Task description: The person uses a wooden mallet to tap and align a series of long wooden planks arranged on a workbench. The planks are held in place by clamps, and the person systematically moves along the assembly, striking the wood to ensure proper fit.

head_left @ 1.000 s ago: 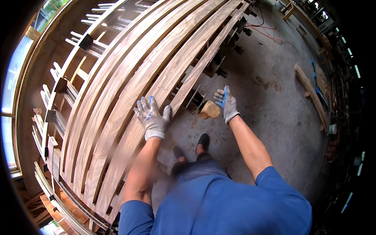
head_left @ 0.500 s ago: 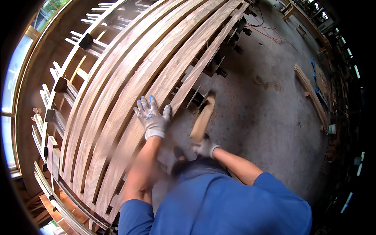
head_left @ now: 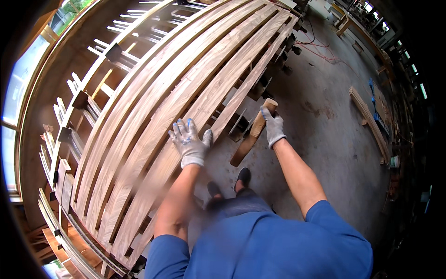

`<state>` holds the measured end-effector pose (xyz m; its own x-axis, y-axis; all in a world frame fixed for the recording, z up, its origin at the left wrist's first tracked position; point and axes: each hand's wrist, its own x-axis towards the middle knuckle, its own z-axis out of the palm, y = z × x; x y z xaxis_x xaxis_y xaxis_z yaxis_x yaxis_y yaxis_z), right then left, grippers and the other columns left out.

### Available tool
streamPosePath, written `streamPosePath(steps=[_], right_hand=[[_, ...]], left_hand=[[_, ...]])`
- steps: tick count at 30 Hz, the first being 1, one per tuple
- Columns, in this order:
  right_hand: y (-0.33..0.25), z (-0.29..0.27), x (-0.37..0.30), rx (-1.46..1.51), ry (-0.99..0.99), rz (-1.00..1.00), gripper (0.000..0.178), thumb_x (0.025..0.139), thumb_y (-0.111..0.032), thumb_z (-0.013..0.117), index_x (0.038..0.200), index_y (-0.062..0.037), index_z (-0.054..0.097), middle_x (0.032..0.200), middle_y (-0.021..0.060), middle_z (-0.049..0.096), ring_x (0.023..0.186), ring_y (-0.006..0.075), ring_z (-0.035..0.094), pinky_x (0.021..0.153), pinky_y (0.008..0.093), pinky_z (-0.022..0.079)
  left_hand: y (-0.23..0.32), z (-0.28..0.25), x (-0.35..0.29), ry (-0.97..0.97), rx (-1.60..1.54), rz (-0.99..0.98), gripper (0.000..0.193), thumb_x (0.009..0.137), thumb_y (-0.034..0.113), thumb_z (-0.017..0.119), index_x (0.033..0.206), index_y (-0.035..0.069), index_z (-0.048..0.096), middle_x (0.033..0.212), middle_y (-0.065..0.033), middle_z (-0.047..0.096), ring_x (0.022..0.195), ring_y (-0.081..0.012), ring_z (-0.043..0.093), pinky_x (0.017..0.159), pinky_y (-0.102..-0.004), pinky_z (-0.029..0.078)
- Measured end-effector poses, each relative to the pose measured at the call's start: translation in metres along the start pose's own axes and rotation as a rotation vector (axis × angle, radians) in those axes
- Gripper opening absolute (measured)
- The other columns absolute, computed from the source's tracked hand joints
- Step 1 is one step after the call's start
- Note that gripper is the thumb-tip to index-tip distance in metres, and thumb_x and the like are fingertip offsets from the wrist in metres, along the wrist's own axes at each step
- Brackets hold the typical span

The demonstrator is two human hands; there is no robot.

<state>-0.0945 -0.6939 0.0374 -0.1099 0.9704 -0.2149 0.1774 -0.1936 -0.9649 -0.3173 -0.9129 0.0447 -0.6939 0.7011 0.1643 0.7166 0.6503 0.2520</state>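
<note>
My left hand, in a grey-white work glove with blue marks, lies flat with spread fingers on one of the long wooden boards. Several such boards run side by side with narrow gaps, held in a clamp rack. To the right, past the boards' near edge, my gloved right hand grips a short, thick wooden piece, club-like in shape, near its upper end. It hangs tilted above the floor, its lower end toward my feet. Dark metal clamp ends stick out of the rack beside it.
Pale clamp bars jut from the rack's far side, by a window. Concrete floor lies to the right, with a long timber on it. Red cords trail farther off. My shoes stand below.
My right hand has moved up and away from my body, and now holds the wooden piece near its upper end instead of being at its lower end. The left hand stays on the boards.
</note>
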Motion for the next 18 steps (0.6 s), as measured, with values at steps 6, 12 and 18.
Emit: streamPosePath(steps=[6, 12, 18], right_hand=[[-0.034, -0.001, -0.012, -0.226, 0.034, -0.01, 0.045, 0.078, -0.028, 0.095, 0.106, 0.001, 0.075, 0.099, 0.009, 0.077, 0.085, 0.0189, 0.073, 0.078, 0.0383, 0.059], [-0.013, -0.043, 0.015, -0.203, 0.03, 0.053, 0.04, 0.077, -0.024, 0.093, 0.101, 0.0021, 0.075, 0.097, 0.0119, 0.078, 0.083, 0.021, 0.075, 0.078, 0.0387, 0.06], [-0.013, -0.096, 0.075, -0.181, 0.028, 0.042, 0.04, 0.078, -0.024, 0.093, 0.101, 0.0026, 0.075, 0.097, 0.0109, 0.078, 0.084, 0.0216, 0.075, 0.08, 0.0397, 0.059]], left_hand=[[0.0, 0.004, 0.0, 0.025, -0.017, 0.006, 0.085, 0.093, 0.061, 0.069, 0.156, 0.005, 0.055, 0.168, -0.0303, 0.039, 0.159, -0.0494, 0.027, 0.132, -0.0645, 0.011], [0.007, 0.001, 0.0, 0.026, -0.008, 0.001, 0.084, 0.093, 0.06, 0.07, 0.155, 0.006, 0.055, 0.167, -0.0303, 0.039, 0.159, -0.05, 0.028, 0.132, -0.0639, 0.012], [0.002, 0.003, -0.001, 0.061, 0.051, 0.023, 0.081, 0.094, 0.054, 0.072, 0.157, 0.007, 0.054, 0.168, -0.0294, 0.04, 0.158, -0.0485, 0.03, 0.132, -0.0619, 0.014]])
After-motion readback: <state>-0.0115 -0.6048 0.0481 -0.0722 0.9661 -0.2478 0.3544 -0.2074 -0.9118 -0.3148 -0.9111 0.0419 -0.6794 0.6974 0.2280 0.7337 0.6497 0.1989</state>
